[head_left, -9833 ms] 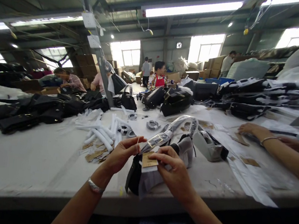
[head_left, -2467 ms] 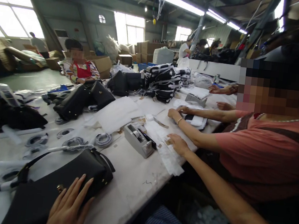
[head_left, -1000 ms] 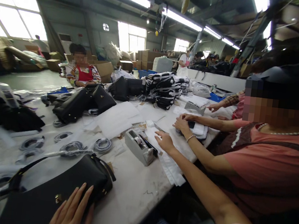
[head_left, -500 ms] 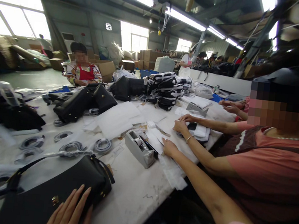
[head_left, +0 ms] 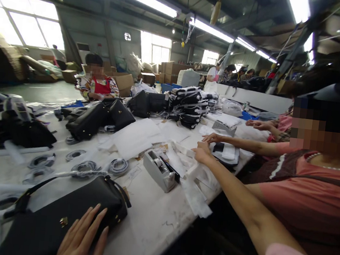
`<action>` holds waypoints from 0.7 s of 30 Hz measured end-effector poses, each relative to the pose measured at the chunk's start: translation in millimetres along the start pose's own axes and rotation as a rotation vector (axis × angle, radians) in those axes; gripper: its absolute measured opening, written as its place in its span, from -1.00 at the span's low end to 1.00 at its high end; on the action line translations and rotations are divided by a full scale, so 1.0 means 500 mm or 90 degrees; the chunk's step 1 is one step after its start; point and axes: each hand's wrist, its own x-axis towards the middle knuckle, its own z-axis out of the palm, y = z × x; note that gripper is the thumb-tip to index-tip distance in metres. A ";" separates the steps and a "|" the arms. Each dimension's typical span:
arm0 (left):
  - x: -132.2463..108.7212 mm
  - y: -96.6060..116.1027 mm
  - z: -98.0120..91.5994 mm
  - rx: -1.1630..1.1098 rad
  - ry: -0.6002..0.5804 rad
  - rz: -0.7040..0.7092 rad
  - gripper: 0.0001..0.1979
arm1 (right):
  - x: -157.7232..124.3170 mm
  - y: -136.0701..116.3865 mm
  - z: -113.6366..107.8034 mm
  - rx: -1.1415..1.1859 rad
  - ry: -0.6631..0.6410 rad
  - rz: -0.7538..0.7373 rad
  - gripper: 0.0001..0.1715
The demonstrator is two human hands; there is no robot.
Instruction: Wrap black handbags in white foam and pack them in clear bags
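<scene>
My left hand (head_left: 83, 240) lies flat with its fingers spread on a black handbag (head_left: 51, 222) that rests on its side at the near left of the white table (head_left: 153, 219). The bag has a gold clasp and a wrapped strap. My right arm reaches out from the bottom right. My right hand (head_left: 201, 152) is closed on a white wrapping sheet (head_left: 191, 174) and lifts it off a pile just right of the grey tape dispenser (head_left: 158, 174).
A co-worker in a salmon top sits close on my right, one hand (head_left: 213, 138) by a small black-and-white stack (head_left: 227, 152). Coiled strap rolls (head_left: 118, 165), more black bags (head_left: 93, 121) and a tall stack of wrapped bags (head_left: 188, 103) lie farther along. Other people work beyond.
Half a second ago my right hand lay flat on the white sheets; now it has closed on one and raised it. My left hand stays on the handbag.
</scene>
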 end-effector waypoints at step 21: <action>0.260 0.330 0.060 -1.228 -0.425 -0.494 -0.28 | -0.260 -0.281 -0.264 0.670 -0.421 0.062 -0.42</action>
